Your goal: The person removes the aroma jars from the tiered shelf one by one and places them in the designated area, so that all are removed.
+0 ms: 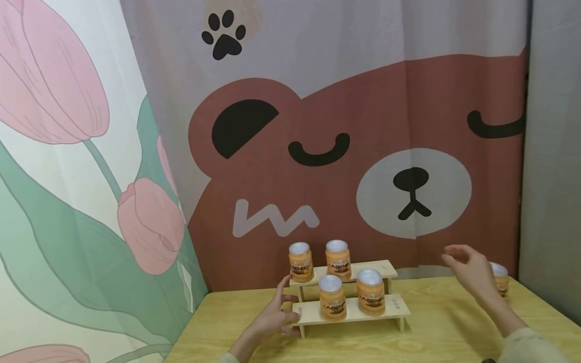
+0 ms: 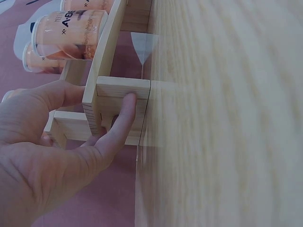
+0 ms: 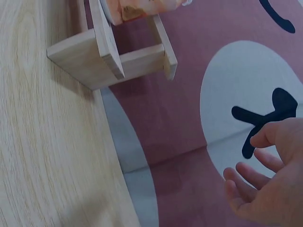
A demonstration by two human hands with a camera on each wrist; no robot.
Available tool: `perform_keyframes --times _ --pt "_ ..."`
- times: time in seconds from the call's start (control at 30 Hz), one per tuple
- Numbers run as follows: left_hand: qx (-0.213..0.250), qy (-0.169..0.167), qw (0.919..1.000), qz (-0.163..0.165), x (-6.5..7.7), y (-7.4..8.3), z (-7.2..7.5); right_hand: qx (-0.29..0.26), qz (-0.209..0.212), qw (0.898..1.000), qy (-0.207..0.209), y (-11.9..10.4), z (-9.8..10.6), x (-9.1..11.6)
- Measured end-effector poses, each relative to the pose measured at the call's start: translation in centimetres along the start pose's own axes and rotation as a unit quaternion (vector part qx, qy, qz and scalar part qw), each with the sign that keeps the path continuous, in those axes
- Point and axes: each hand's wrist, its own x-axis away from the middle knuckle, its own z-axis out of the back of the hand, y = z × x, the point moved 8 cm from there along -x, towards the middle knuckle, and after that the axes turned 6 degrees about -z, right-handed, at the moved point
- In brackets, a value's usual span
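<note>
A two-tier wooden stand [image 1: 305, 314] is set on the table, with two orange jars with silvery lids on each tier. Upper-tier jars are the left one [image 1: 301, 263] and the right one [image 1: 338, 260]; below them stand a left jar [image 1: 333, 298] and a right jar [image 1: 370, 293]. My left hand [image 1: 274, 316] holds the stand's left end; in the left wrist view one finger [image 2: 124, 113] presses the end leg. My right hand [image 1: 474, 269] hangs in the air to the right of the stand, fingers loosely bent and holding nothing. Behind its wrist is another orange jar [image 1: 501, 280], partly hidden.
The light wood-grain table [image 1: 436, 327] extends on both sides of the stand. Right behind it hangs a curtain [image 1: 268, 191] with a bear print. A tulip-printed curtain [image 1: 91, 217] hangs to the left, and a grey curtain [image 1: 551, 151] on the right.
</note>
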Motion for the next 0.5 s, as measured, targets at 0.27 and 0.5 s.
perform_keyframes --times 0.27,0.5 --pt "-0.002 -0.004 1.0 0.003 0.1 0.1 0.0 0.0 0.025 1.0 0.004 -2.1 -0.7 0.4" --pt "-0.004 -0.007 1.0 0.002 0.1 0.0 0.0 0.006 0.045 0.999 -0.001 -3.8 -1.6 1.0"
